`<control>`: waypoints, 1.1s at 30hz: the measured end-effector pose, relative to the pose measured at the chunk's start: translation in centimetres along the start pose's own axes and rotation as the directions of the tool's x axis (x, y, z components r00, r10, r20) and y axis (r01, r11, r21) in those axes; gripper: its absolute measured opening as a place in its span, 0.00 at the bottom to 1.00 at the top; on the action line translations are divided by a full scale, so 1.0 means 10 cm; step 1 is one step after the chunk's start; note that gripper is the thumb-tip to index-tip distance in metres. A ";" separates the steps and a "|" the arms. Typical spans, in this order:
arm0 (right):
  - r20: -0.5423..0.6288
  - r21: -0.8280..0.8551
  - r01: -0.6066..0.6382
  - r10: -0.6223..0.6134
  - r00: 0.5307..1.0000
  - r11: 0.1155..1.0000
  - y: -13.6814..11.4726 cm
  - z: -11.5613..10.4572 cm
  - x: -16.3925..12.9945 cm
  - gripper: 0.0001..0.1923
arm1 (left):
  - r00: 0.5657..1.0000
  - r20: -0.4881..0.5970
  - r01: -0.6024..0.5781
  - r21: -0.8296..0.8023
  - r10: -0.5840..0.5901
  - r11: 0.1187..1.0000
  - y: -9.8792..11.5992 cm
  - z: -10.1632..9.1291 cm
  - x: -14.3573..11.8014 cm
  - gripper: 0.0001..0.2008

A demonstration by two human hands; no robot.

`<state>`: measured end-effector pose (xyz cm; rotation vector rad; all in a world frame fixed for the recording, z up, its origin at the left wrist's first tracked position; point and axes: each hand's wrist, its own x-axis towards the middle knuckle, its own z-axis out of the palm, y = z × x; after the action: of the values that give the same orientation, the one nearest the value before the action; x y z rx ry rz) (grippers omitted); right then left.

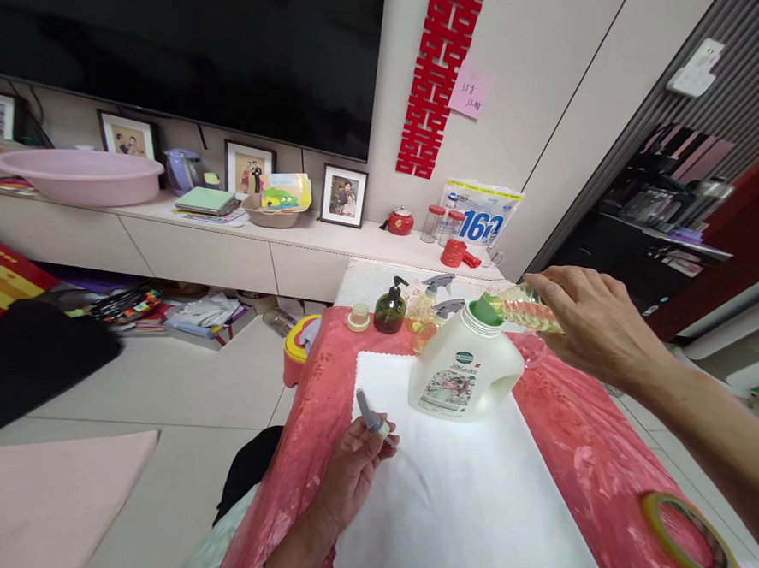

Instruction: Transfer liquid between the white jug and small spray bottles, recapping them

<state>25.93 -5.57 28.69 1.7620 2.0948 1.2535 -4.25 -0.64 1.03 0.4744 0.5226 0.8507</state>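
My right hand (591, 322) holds a small clear bottle (522, 308) tipped on its side, its mouth at the green funnel (484, 309) that sits in the neck of a white detergent jug (465, 366). The jug stands on a white cloth (457, 493) over a red tablecloth (582, 443). My left hand (356, 470) rests on the cloth's left edge and grips a grey spray head (371, 415). Behind the jug stand a dark green pump bottle (390, 307), two spray bottles (429, 311) with yellowish liquid and a small cream cap (358, 318).
A roll of tape (686, 522) lies at the table's near right corner. A yellow and red stool (299, 345) stands left of the table on the tiled floor. A long low cabinet (223, 242) with a pink basin (80, 175), photo frames and jars runs along the back wall.
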 end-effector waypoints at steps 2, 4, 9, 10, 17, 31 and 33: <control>0.003 0.003 -0.001 0.001 1.000 1.000 0.00 0.00 0.00 0.28 | 1.000 0.001 0.000 -0.001 0.000 1.000 0.00 0.00 0.00 0.22; 0.010 0.004 -0.002 0.002 1.000 1.000 0.01 0.01 0.00 0.29 | 1.000 0.002 0.002 -0.001 -0.002 1.000 0.01 0.00 0.00 0.22; 0.031 0.011 -0.013 0.012 0.999 1.000 0.01 0.01 0.00 0.29 | 1.000 -0.002 0.008 -0.003 -0.008 1.000 0.01 0.01 0.00 0.22; 0.032 0.013 -0.012 0.011 0.999 1.000 0.01 0.01 0.00 0.29 | 1.000 -0.002 0.006 -0.003 -0.006 1.000 0.01 0.01 0.00 0.22; 0.032 0.021 -0.007 0.007 0.999 1.000 0.02 0.01 0.01 0.29 | 1.000 0.006 0.003 0.002 -0.003 1.000 -0.01 -0.02 0.01 0.21; 0.013 0.023 0.008 -0.008 1.000 1.000 0.02 0.00 0.03 0.29 | 1.000 0.003 0.000 0.000 0.000 1.000 0.02 0.02 -0.01 0.21; 0.015 0.017 0.009 -0.009 1.000 1.000 0.03 0.00 0.03 0.29 | 1.000 0.004 -0.001 0.000 0.001 1.000 0.02 0.01 0.00 0.21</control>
<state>26.01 -5.28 29.00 1.7611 2.1084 1.2197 -4.30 -0.60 1.22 0.4768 0.5187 0.8503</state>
